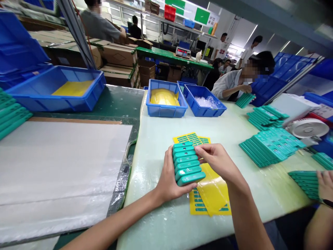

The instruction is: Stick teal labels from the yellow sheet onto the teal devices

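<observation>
My left hand (pixel 169 178) is wrapped round a row of several teal plastic cases (pixel 187 163) with rounded ends, held together above the table. The cases nearest the far end carry small dark marks on their edges. My right hand (pixel 214 158) is closed in a pinch at the far right edge of the cases, its thumb and index finger close to one case. Whatever lies between those fingertips is too small to make out. Beneath my hands lie yellow sticker sheets (pixel 195 201) with rows of teal labels, and a plain yellow sheet (pixel 214 194) rests over one of them.
Blue bins hold yellow material (pixel 163 97) and clear bits (pixel 206 102). Teal case stacks (pixel 270 146) stand at right, near a white fan (pixel 308 128). A co-worker's hand (pixel 325 184) touches more cases; another person sits across. A white board (pixel 62 173) lies at left.
</observation>
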The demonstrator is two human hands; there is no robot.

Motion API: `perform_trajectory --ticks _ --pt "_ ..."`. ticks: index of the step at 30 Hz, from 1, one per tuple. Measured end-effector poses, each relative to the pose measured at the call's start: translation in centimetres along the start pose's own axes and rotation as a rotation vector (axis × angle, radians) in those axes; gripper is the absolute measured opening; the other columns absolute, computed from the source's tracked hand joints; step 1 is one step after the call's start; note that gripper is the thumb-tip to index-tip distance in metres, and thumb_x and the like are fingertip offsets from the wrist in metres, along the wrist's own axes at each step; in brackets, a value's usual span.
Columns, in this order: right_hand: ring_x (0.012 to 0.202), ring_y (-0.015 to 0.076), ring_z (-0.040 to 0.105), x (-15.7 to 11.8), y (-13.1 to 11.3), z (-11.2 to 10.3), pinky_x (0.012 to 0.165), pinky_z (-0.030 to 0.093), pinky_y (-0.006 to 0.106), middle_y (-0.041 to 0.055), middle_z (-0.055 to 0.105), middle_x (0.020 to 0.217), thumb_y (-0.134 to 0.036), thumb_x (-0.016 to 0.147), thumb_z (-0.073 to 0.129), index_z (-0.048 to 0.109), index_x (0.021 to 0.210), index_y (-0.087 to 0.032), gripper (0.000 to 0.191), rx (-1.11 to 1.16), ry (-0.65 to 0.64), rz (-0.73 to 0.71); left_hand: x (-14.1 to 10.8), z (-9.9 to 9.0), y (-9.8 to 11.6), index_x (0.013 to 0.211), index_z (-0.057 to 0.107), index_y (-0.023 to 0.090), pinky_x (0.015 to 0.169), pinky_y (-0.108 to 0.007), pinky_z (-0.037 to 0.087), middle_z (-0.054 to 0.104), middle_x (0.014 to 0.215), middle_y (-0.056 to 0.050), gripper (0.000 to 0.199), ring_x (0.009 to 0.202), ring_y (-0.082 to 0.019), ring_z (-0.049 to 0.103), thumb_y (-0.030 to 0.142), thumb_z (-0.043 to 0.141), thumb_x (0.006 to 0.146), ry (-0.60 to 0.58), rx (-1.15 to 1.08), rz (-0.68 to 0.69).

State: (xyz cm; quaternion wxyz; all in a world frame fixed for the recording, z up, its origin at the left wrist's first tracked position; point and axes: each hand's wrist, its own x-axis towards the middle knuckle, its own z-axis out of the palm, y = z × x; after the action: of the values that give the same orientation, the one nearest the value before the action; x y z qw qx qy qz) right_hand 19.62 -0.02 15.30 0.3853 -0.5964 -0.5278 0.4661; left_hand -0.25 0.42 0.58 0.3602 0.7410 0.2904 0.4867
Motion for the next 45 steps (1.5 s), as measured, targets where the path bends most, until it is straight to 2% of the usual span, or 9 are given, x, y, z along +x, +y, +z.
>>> perform_trajectory --ticks 9,11,14,17,19,22,27,30,45 --pt "0.088 0.0276 0.082 -1.0 1.3 -0.4 0.083 0.067 0.041 0.0136 0.086 0.102 -0.062 0.086 0.086 0.090 0.106 -0.015 0.051 -0.026 0.101 -0.073 0.4 -0.5 0.3 0.187 0.005 0.028 0.132 -0.073 0.049 0.038 0.176 -0.026 0.134 0.164 -0.052 0.049 0.075 0.088 0.092 0.022 0.034 0.061" --pt "0.098 0.0305 0.083 -1.0 2.3 -1.8 0.092 0.065 0.044 0.0156 0.087 0.110 -0.052 0.097 0.077 0.091 0.108 -0.015 0.041 -0.258 0.309 -0.082 0.4 -0.6 0.1 0.188 0.003 0.029 0.130 -0.074 0.050 0.037 0.178 -0.026 0.137 0.164 -0.053 0.049 0.075 0.088 0.092 0.022 0.066 0.069" --pt "0.106 0.0349 0.082 0.0 4.8 -4.6 0.100 0.059 0.047 0.0230 0.085 0.119 -0.026 0.108 0.059 0.090 0.116 -0.008 0.037 -0.669 0.683 0.081 0.4 -0.7 -0.2 0.189 0.003 0.029 0.128 -0.074 0.052 0.038 0.178 -0.027 0.139 0.163 -0.054 0.050 0.072 0.090 0.090 0.033 0.104 0.099" --pt "0.102 0.0308 0.083 1.3 7.8 -5.9 0.095 0.058 0.038 0.0191 0.087 0.114 -0.012 0.103 0.067 0.091 0.111 -0.010 0.026 -0.768 0.571 0.171 0.6 -0.8 -0.1 0.190 0.006 0.031 0.122 -0.072 0.058 0.043 0.175 -0.025 0.133 0.158 -0.052 0.056 0.073 0.087 0.093 0.060 0.116 0.119" --pt "0.100 0.0280 0.082 1.8 9.5 -5.4 0.091 0.055 0.033 0.0156 0.087 0.107 -0.008 0.101 0.070 0.092 0.102 -0.013 0.023 -0.787 0.497 0.186 0.7 -0.8 0.1 0.190 0.007 0.031 0.118 -0.069 0.061 0.046 0.172 -0.024 0.131 0.153 -0.050 0.061 0.075 0.085 0.094 0.073 0.131 0.125" --pt "0.104 0.0308 0.080 1.8 11.2 -3.6 0.090 0.052 0.034 0.0204 0.085 0.111 -0.008 0.105 0.066 0.091 0.105 -0.008 0.025 -0.853 0.501 0.246 0.7 -0.8 0.3 0.190 0.006 0.031 0.116 -0.068 0.063 0.048 0.171 -0.024 0.132 0.151 -0.050 0.063 0.077 0.084 0.094 0.071 0.150 0.134" --pt "0.116 0.0328 0.077 1.3 12.0 -2.1 0.099 0.052 0.035 0.0225 0.080 0.123 -0.017 0.109 0.072 0.088 0.118 -0.005 0.022 -0.897 0.508 0.274 0.5 -0.8 0.5 0.190 0.006 0.031 0.119 -0.071 0.061 0.047 0.172 -0.025 0.130 0.154 -0.051 0.061 0.080 0.081 0.095 0.071 0.146 0.102" --pt "0.120 0.0339 0.075 1.4 12.2 -2.2 0.101 0.052 0.036 0.0219 0.078 0.125 -0.018 0.106 0.077 0.087 0.113 -0.006 0.017 -0.904 0.499 0.276 0.4 -0.8 0.6 0.190 0.007 0.031 0.120 -0.073 0.059 0.049 0.171 -0.025 0.129 0.154 -0.052 0.061 0.081 0.080 0.095 0.064 0.124 0.065" --pt "0.096 0.0262 0.078 2.8 14.1 -5.2 0.084 0.054 0.032 0.0127 0.083 0.105 -0.020 0.089 0.091 0.084 0.109 -0.012 0.023 -0.702 0.510 0.241 0.5 -0.6 0.4 0.189 0.007 0.030 0.124 -0.069 0.057 0.045 0.174 -0.025 0.129 0.157 -0.051 0.058 0.081 0.080 0.095 0.066 0.121 0.078"
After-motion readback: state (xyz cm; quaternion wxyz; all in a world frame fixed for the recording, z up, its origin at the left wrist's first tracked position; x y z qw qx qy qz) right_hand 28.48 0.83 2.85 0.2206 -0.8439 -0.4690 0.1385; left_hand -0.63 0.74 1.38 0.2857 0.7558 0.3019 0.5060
